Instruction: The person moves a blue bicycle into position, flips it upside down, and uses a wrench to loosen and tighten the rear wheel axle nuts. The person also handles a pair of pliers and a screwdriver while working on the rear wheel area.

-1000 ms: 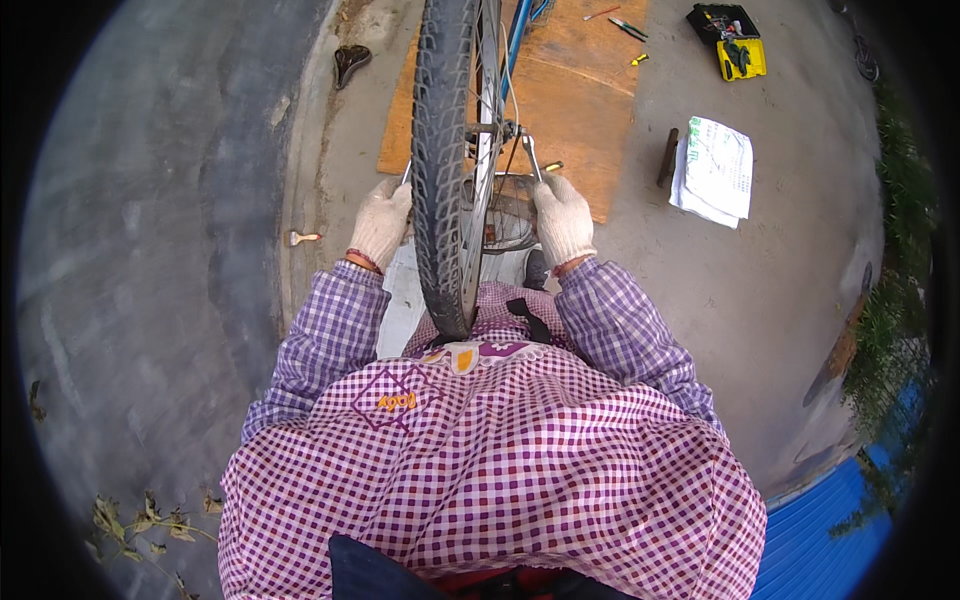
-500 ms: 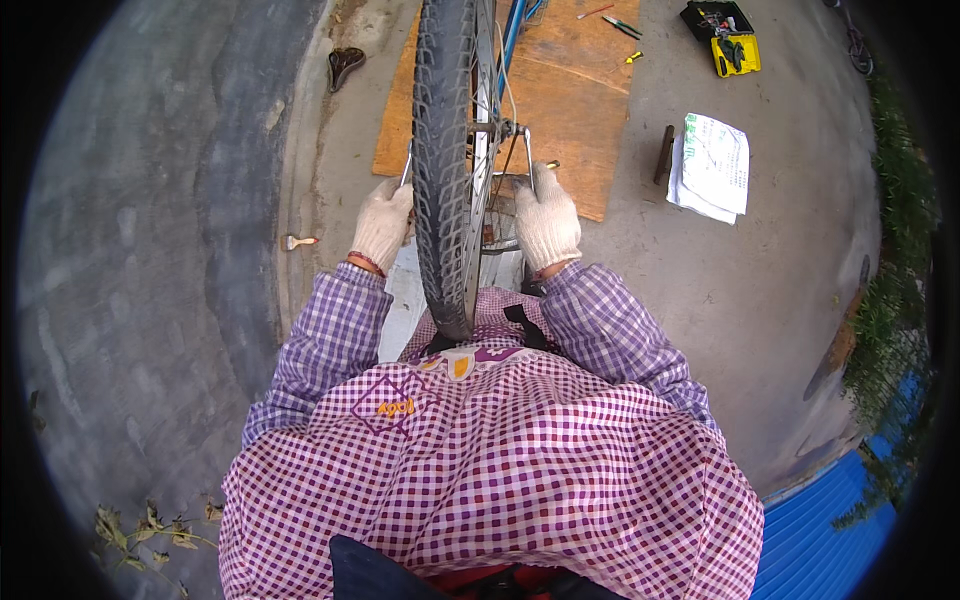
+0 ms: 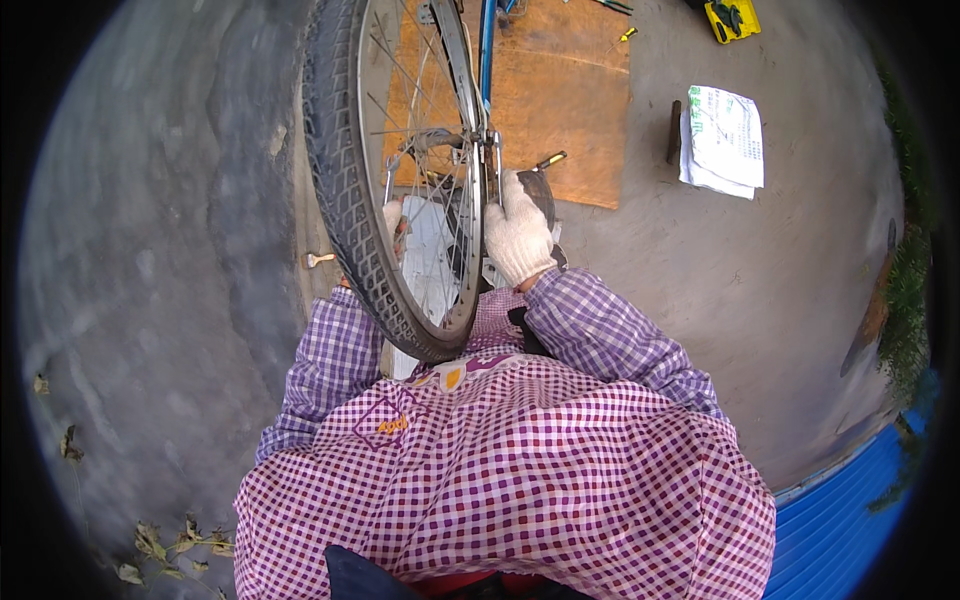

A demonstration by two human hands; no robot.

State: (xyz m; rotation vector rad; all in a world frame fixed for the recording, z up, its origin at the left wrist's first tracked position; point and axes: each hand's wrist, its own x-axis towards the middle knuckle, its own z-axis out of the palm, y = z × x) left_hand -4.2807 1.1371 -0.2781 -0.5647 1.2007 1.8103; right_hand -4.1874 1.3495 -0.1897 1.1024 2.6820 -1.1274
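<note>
A bicycle wheel with a knobbly black tyre (image 3: pixel 335 150) and thin spokes stands upright in front of me, leaning left at the top. Its axle end (image 3: pixel 488 138) sits right of the spokes, beside a blue frame tube (image 3: pixel 487 50). My right hand (image 3: pixel 520 235), in a white knit glove, is closed round a silver wrench (image 3: pixel 498 165) that reaches up to the axle. Seen through the spokes, my left hand (image 3: pixel 393 213) is mostly hidden by the tyre; a second silver wrench (image 3: pixel 390 175) rises from its gloved fingers toward the axle's other side.
Under the bicycle lies a wooden board (image 3: pixel 570 120), with a yellow-and-black screwdriver (image 3: pixel 550 160) near its close edge. To the right are folded white papers (image 3: pixel 722 140), a dark bar (image 3: pixel 674 132) and a yellow toolbox (image 3: pixel 738 20). A small brush (image 3: pixel 320 260) lies left of the wheel.
In the picture the wheel has swung left and turned, so its spokes now show from the side. My left hand has passed behind the tyre. My right hand sits a little farther left.
</note>
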